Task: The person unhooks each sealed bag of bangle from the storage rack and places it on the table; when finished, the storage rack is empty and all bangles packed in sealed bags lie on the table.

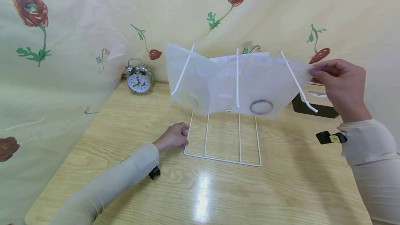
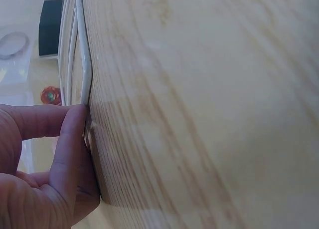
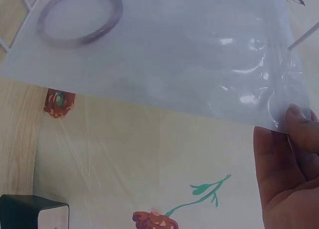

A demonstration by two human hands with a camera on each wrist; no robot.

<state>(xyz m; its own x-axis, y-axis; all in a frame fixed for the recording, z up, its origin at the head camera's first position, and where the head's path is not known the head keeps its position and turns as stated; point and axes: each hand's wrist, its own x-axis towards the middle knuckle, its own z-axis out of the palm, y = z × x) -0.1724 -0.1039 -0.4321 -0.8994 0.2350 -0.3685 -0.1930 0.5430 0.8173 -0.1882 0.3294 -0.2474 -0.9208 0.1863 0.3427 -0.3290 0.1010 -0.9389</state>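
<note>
A white wire rack point(image 1: 223, 159) stands on the wooden table, its upper prongs slanting toward me. Translucent plastic bags hang on them; the left bag point(image 1: 193, 68) holds a yellow ring point(image 1: 184, 96), and the right bag point(image 1: 265, 82) a dark purplish ring point(image 3: 94, 37). Behind them shows the edge of another whitish sheet or bag point(image 1: 262, 55). My right hand point(image 1: 343, 82) pinches the top right corner of the right bag between thumb and fingers. Low at the left, my left hand point(image 1: 173, 136) grips the side wire of the rack's base, where thumb and finger meet it in the left wrist view.
A silver twin-bell alarm clock point(image 1: 138, 82) stands at the table's back left. Behind my right hand sits a dark box with a light top point(image 1: 312, 108). Flower-patterned cloth point(image 1: 93, 27) hangs behind the table and along its left side.
</note>
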